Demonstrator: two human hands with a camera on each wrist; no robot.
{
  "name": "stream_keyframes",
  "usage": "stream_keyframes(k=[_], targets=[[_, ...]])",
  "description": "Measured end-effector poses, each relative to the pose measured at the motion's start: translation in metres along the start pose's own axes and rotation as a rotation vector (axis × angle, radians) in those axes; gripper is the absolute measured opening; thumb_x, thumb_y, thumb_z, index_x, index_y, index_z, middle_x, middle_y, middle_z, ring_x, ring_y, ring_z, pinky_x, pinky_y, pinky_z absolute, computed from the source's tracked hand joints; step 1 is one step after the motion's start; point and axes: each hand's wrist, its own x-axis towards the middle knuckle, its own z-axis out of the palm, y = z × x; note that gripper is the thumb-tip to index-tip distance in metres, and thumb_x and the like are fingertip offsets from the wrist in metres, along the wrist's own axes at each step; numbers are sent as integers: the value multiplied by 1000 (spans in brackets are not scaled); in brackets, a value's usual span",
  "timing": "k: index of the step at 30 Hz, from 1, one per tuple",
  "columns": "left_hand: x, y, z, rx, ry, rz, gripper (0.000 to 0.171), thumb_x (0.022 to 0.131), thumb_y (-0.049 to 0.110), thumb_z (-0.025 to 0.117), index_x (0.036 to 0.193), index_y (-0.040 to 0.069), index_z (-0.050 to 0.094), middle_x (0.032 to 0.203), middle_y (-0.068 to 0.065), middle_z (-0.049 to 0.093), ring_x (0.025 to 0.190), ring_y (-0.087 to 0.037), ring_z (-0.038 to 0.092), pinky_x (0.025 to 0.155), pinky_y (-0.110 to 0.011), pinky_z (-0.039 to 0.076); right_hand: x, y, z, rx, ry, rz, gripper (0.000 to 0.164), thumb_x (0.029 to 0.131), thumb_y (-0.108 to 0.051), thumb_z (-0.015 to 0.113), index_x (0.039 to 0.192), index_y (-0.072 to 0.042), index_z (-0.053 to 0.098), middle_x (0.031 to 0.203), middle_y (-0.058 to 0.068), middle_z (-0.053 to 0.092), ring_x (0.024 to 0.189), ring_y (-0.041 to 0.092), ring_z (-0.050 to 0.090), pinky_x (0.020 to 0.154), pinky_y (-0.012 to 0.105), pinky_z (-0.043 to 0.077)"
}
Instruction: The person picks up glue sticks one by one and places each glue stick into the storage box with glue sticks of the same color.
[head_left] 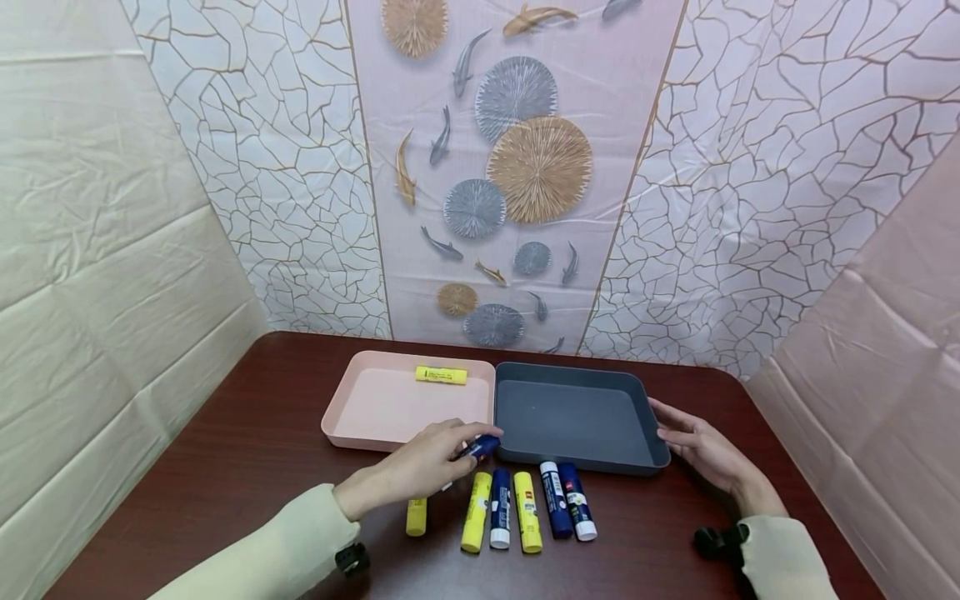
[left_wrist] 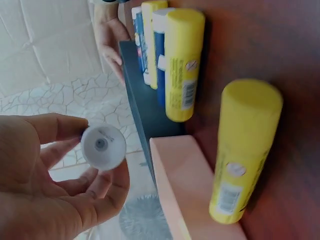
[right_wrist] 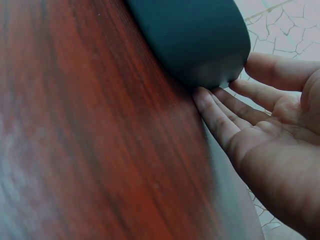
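One blue glue stick (head_left: 485,447), pinched by the left hand (head_left: 422,461), is near where the pink tray (head_left: 375,408) meets the slate-blue tray (head_left: 570,412). Firm pinch seems best, while the right hand (head_left: 708,450), fingers extended, touches the latter's side.

A fish-patterned cloth (head_left: 480,158) hangs behind the dark wooden table (head_left: 255,433), with creased, pale curtains (head_left: 97,250) along both sides.
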Motion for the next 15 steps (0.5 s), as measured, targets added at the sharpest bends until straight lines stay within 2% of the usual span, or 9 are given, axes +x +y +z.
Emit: stream_keyframes(k=[4, 8, 12, 15], targets=[[6, 3, -9, 31, -6, 76, 46, 105, 11, 62, 149, 24, 57, 112, -3, 64, 88, -11, 57, 69, -26, 52, 0, 0, 0, 2, 5, 4, 70, 109, -9, 53, 165, -2, 13, 168, 30, 11, 131, 3, 56, 101, 23, 50], [15, 9, -20, 61, -2, 131, 47, 103, 11, 66, 148, 22, 58, 112, -1, 66, 92, -10, 60, 75, -27, 52, 0, 0, 0, 4, 2, 0, 70, 109, -9, 53, 165, -2, 13, 168, 30, 10, 131, 4, 56, 101, 23, 50], [28, 15, -30, 89, -14, 146, 47, 103, 12, 66, 148, 24, 59, 117, 3, 66, 96, -9, 62, 79, -25, 54, -1, -1, 0, 7, 5, 11, 70, 108, -9, 53, 165, -2, 13, 168, 30, 8, 130, 2, 56, 100, 23, 50], [39, 18, -36, 67, -52, 144, 46, 105, 13, 64, 148, 26, 59, 117, 3, 66, 99, -10, 63, 82, -26, 53, -1, -2, 0, 8, 10, 14, 71, 108, -10, 54, 165, -2, 13, 168, 30, 9, 129, 2, 56, 100, 22, 50]])
